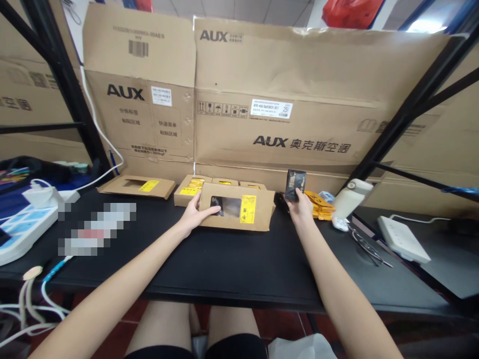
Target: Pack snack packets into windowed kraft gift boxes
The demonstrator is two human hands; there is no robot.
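Note:
My left hand (197, 212) grips the left end of a brown cardboard window box (256, 192), thumb across its front. The box has a yellow label (248, 209), and through its window a dark packet shows at the left. My right hand (301, 207) holds up a small black packet (296, 183) with gold print, to the right of the box. Behind the held box sit several similar boxes (182, 199) with yellow labels. Orange packets (320, 205) lie in a pile just right of my right hand, with some dark packets partly hidden behind it.
A flat window box (112, 186) lies at the back left of the black table (239, 264). On the left are a power strip (22, 234) and cables. At the right stand a cream bottle (353, 197), glasses (368, 247) and a white device (404, 239). Large cardboard panels (318, 70) rise behind.

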